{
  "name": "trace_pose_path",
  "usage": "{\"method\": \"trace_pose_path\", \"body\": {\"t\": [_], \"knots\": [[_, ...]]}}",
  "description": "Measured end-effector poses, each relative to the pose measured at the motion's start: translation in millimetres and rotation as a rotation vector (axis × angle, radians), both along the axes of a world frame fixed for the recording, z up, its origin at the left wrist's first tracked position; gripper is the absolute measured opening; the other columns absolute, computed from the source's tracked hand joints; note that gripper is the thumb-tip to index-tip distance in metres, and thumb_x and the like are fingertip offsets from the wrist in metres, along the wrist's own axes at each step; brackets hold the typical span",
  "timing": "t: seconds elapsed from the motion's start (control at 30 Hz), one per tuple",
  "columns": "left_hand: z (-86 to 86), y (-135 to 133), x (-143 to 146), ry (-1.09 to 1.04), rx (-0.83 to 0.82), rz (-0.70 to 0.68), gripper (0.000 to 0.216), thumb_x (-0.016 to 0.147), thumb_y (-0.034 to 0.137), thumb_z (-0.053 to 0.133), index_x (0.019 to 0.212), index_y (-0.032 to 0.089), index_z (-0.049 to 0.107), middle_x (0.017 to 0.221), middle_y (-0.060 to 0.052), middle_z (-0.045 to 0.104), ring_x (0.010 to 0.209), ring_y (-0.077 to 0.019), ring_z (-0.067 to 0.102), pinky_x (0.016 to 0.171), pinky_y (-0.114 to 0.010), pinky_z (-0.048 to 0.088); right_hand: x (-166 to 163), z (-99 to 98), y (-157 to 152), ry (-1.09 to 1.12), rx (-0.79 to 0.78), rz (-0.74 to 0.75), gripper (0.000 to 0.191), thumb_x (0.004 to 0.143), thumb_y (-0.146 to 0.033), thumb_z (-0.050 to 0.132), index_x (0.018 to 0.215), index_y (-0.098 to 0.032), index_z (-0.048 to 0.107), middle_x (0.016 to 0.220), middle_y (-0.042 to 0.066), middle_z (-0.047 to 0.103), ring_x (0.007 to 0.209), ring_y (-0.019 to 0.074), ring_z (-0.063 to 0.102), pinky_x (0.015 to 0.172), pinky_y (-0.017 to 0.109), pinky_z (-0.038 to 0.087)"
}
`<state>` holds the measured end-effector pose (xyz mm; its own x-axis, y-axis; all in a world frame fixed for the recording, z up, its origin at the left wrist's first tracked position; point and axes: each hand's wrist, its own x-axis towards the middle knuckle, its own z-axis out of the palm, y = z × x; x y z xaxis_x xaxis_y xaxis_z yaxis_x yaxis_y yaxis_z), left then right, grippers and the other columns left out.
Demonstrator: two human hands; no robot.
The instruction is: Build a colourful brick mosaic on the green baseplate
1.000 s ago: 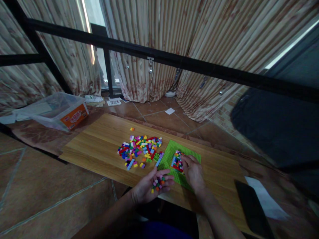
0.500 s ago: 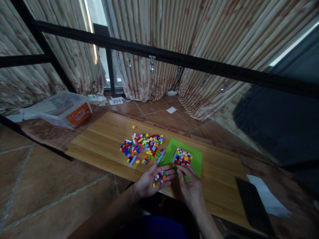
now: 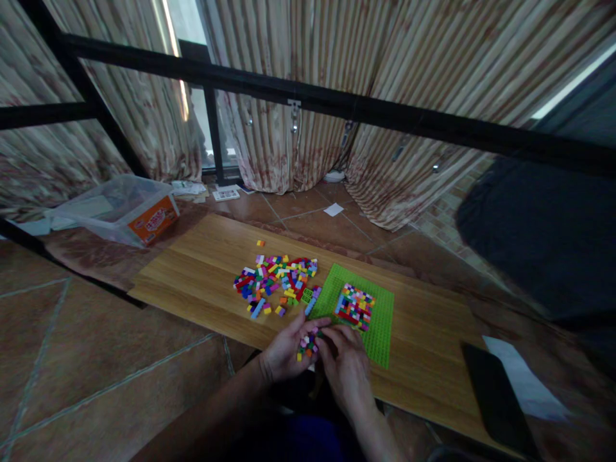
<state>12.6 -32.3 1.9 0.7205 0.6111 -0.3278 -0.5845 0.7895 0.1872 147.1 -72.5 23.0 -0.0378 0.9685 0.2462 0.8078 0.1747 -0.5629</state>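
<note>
My left hand (image 3: pixel 283 351) is turned palm up, cupping several small coloured building bricks (image 3: pixel 307 344). Over that palm, my right hand (image 3: pixel 344 362) has its thumb and fingertips drawn together at the bricks; whether a brick is between them is hidden. Just beyond the hands lies a green baseplate (image 3: pixel 384 321), with a multicoloured patch of bricks (image 3: pixel 355 306) pressed onto it. To its left a loose pile of mixed bricks (image 3: pixel 276 279) is spread over the table.
The wooden table (image 3: pixel 192 273) runs across the view. A dark flat object (image 3: pixel 498 398) and a white sheet (image 3: pixel 527 382) are at its right end. A clear plastic bin (image 3: pixel 115 212) with an orange label stands at the left. Black rails (image 3: pixel 308 96) cross before the curtains.
My right hand has moved left from the baseplate's near edge to the bricks in my left palm, uncovering more of the brick patch. My left hand stays nearly in place.
</note>
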Motion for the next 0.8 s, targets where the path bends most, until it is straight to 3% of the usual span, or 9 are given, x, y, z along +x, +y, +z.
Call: {"method": "trace_pose_path", "body": {"t": [0.3,0.53,0.8], "knots": [[3.4,-1,-1,-0.004,-0.026,0.004,0.046,0.092,0.042,0.034,0.116,0.009,0.056,0.084,-0.007,0.066,0.063,-0.0095,0.059,0.059,-0.018,0.042,-7,-5.2,1,0.100,-0.018,-0.078,0.016,0.084,-0.026,0.052,0.086,-0.022,0.067,0.088,0.005,0.060,0.087,0.0203,0.054,0.078,0.034,0.043],[2.9,-1,0,0.003,0.002,0.013,0.048,0.091,0.044,0.035,0.109,0.008,0.060,0.080,-0.007,0.067,0.068,-0.0113,0.061,0.065,-0.020,0.043,-7,-4.7,2,0.208,-0.065,-0.088,0.018,0.084,-0.030,0.050,0.082,-0.021,0.066,0.086,0.005,0.062,0.085,0.0201,0.056,0.078,0.033,0.043],[-2.6,-2,0,0.003,0.083,-0.002,0.052,0.090,0.048,0.035,0.114,0.008,0.058,0.108,-0.015,0.064,0.106,-0.0232,0.057,0.093,-0.035,0.036,19,-6.1,9,0.620,-0.131,-0.285,0.027,0.079,-0.042,0.055,0.086,-0.018,0.065,0.080,0.005,0.068,0.072,0.0194,0.062,0.068,0.031,0.047]]}}
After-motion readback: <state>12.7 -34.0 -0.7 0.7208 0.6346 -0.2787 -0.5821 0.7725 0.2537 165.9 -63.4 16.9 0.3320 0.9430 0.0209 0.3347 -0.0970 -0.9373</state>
